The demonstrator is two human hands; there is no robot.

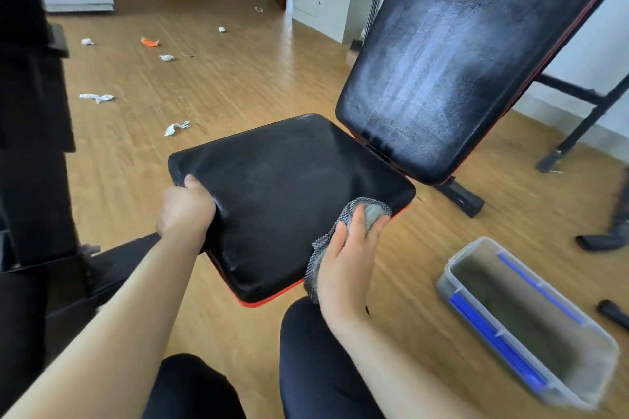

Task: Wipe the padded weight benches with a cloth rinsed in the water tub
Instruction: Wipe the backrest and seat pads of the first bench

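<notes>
A black padded seat pad (289,187) with a red underside sits low in front of me. Behind it, to the right, rises the tilted black backrest pad (452,54), streaked with pale wipe marks. My left hand (185,206) grips the seat's left edge, thumb on top. My right hand (347,255) presses a grey checked cloth (369,211) against the seat's near right corner; part of the cloth hangs down past the edge. On the floor at the right stands the clear plastic water tub (531,323) with blue clips, holding murky water.
Crumpled paper scraps (97,98) and an orange scrap (149,42) litter the wooden floor at the left. A black machine frame (34,112) stands at the far left. The bench's black legs (578,133) stretch out right. My knees (320,350) are below the seat.
</notes>
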